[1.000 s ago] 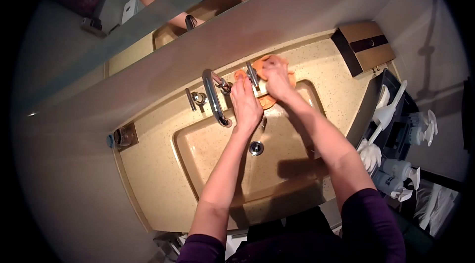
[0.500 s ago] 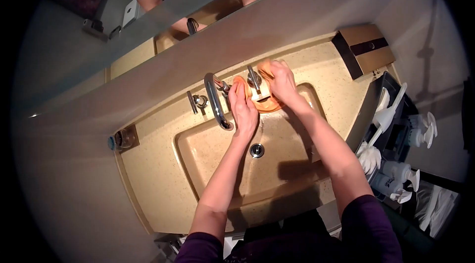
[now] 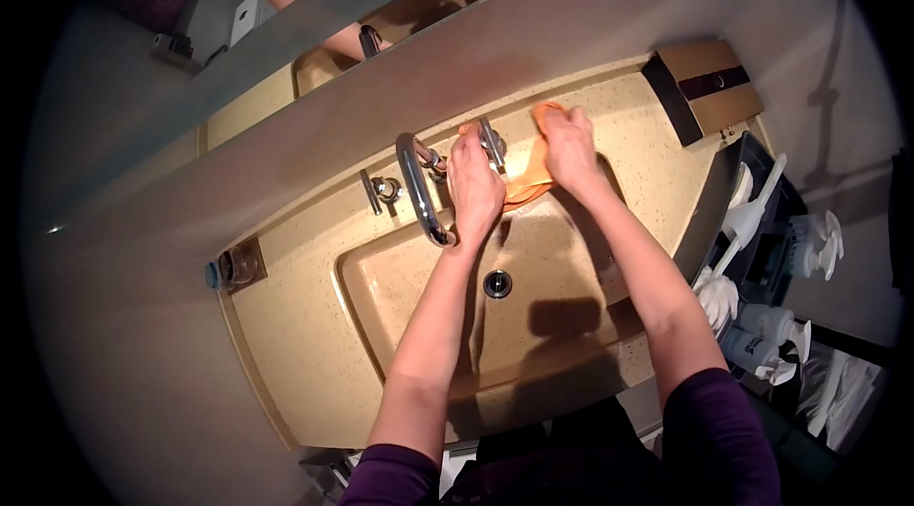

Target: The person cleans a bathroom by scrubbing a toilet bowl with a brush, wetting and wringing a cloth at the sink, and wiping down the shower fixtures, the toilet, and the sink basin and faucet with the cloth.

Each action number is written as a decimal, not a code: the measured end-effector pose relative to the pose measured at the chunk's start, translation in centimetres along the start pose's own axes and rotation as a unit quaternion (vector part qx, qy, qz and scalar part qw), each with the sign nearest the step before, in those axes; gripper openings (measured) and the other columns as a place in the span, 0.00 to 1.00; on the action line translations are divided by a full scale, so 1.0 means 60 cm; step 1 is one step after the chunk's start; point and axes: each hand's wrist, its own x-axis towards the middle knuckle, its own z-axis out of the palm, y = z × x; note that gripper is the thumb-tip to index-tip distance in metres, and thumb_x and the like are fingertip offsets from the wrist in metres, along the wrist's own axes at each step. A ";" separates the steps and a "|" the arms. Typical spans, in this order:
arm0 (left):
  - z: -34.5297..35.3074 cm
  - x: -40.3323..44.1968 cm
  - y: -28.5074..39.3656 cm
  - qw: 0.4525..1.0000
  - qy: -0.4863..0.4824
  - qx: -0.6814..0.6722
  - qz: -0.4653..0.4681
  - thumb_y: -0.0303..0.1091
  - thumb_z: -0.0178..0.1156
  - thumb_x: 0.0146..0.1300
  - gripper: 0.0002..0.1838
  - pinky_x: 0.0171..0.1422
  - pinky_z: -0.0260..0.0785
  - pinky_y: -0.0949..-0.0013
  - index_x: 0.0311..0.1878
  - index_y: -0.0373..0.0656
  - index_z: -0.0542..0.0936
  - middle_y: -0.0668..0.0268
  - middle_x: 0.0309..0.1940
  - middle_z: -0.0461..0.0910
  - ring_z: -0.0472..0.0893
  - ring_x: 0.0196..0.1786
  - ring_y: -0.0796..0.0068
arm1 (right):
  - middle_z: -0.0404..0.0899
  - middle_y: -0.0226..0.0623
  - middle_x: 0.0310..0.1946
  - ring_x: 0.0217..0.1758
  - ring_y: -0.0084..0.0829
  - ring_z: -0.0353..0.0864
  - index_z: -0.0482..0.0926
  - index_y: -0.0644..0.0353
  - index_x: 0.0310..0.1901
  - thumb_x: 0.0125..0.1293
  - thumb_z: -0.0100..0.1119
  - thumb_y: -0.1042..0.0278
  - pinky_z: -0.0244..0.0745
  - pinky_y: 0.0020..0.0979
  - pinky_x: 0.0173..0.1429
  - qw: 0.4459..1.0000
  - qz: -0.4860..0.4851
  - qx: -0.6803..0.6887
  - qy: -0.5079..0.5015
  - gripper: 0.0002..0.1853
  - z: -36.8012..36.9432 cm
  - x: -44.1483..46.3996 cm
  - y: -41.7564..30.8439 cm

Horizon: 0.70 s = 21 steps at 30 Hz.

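An orange cloth [image 3: 535,180] stretches between my two hands at the back rim of the sink [image 3: 409,316], passing in front of the right tap handle [image 3: 492,142]. My left hand [image 3: 476,187] is closed on one end of it, between the curved faucet spout [image 3: 417,190] and that handle. A bit of orange shows at its fingertips. My right hand [image 3: 573,156] grips the other end, to the right of the handle, with a fold sticking up past the fingers. The left tap handle [image 3: 385,190] is untouched. Part of the cloth is hidden under my fingers.
A brown box [image 3: 709,92] stands at the counter's right back corner. Beside it, a dark caddy [image 3: 709,206] holds a white brush [image 3: 752,211] and spray bottles [image 3: 762,325]. A glass jar [image 3: 238,264] sits at the left corner. A mirror runs along the wall behind.
My right hand has moved right and slightly up, drawing its end of the cloth away from the tap handle. My left hand has shifted a little right, closer against the handle.
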 end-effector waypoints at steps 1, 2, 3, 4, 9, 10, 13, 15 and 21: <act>0.003 -0.010 0.004 1.000 0.011 -0.017 -0.001 0.11 0.48 0.57 0.35 0.75 0.60 0.48 0.72 0.32 0.65 0.40 0.66 0.69 0.67 0.71 0.40 | 0.81 0.45 0.49 0.58 0.47 0.70 0.81 0.64 0.46 0.65 0.52 0.74 0.66 0.46 0.66 0.999 -0.029 -0.012 -0.020 0.12 -0.003 -0.022 -0.006; 0.009 -0.030 0.017 0.998 0.047 -0.035 0.032 0.10 0.47 0.56 0.35 0.76 0.60 0.49 0.72 0.32 0.65 0.41 0.65 0.70 0.67 0.71 0.41 | 0.79 0.45 0.54 0.59 0.48 0.68 0.81 0.64 0.48 0.66 0.51 0.73 0.64 0.45 0.67 0.997 -0.055 -0.029 -0.039 0.13 -0.014 -0.034 -0.003; 0.011 -0.057 0.019 0.993 0.085 -0.045 0.062 0.08 0.47 0.56 0.36 0.76 0.60 0.49 0.72 0.32 0.64 0.41 0.64 0.70 0.66 0.71 0.41 | 0.76 0.43 0.59 0.59 0.48 0.68 0.82 0.62 0.50 0.64 0.51 0.73 0.65 0.46 0.66 0.998 -0.051 -0.015 -0.029 0.15 -0.004 -0.037 0.000; 0.026 -0.083 0.022 0.995 0.082 -0.049 0.024 0.06 0.46 0.55 0.36 0.76 0.61 0.50 0.70 0.31 0.66 0.43 0.63 0.71 0.68 0.70 0.43 | 0.77 0.43 0.59 0.59 0.48 0.68 0.82 0.61 0.50 0.63 0.51 0.74 0.65 0.46 0.66 0.994 -0.100 0.043 -0.006 0.16 0.007 -0.056 -0.003; 0.052 -0.104 0.049 0.974 0.062 -0.220 0.000 0.10 0.47 0.59 0.29 0.71 0.68 0.58 0.65 0.32 0.71 0.47 0.59 0.77 0.78 0.63 0.50 | 0.82 0.46 0.49 0.52 0.50 0.72 0.84 0.62 0.42 0.58 0.53 0.79 0.72 0.43 0.61 0.971 -0.041 0.223 -0.070 0.13 -0.060 -0.078 -0.031; 0.042 -0.084 0.065 0.978 0.063 -0.196 0.036 0.13 0.48 0.62 0.27 0.69 0.71 0.59 0.66 0.33 0.71 0.48 0.59 0.78 0.80 0.61 0.51 | 0.82 0.48 0.45 0.50 0.51 0.73 0.84 0.63 0.40 0.57 0.54 0.80 0.73 0.45 0.58 0.983 0.009 0.169 -0.071 0.11 -0.077 -0.067 -0.012; 0.054 -0.018 0.091 0.979 0.052 -0.174 0.088 0.16 0.49 0.65 0.26 0.73 0.67 0.55 0.68 0.36 0.70 0.46 0.64 0.73 0.74 0.68 0.47 | 0.80 0.54 0.35 0.48 0.55 0.76 0.81 0.64 0.36 0.54 0.55 0.83 0.75 0.48 0.52 0.994 0.096 0.053 0.016 0.09 -0.125 -0.026 0.055; 0.086 0.013 0.093 0.991 0.025 -0.104 0.085 0.19 0.49 0.66 0.27 0.75 0.61 0.50 0.71 0.36 0.68 0.42 0.67 0.69 0.69 0.70 0.42 | 0.80 0.54 0.44 0.54 0.54 0.74 0.80 0.66 0.43 0.59 0.55 0.77 0.71 0.51 0.61 0.994 0.079 0.029 0.066 0.10 -0.163 0.009 0.099; 0.186 0.052 0.103 0.993 -0.047 -0.008 0.108 0.18 0.50 0.59 0.34 0.85 0.46 0.47 0.72 0.27 0.62 0.37 0.77 0.56 0.54 0.81 0.37 | 0.64 0.54 0.74 0.81 0.52 0.55 0.73 0.71 0.62 0.72 0.47 0.62 0.46 0.52 0.83 0.988 -0.097 -0.094 -0.070 0.24 -0.062 0.039 0.187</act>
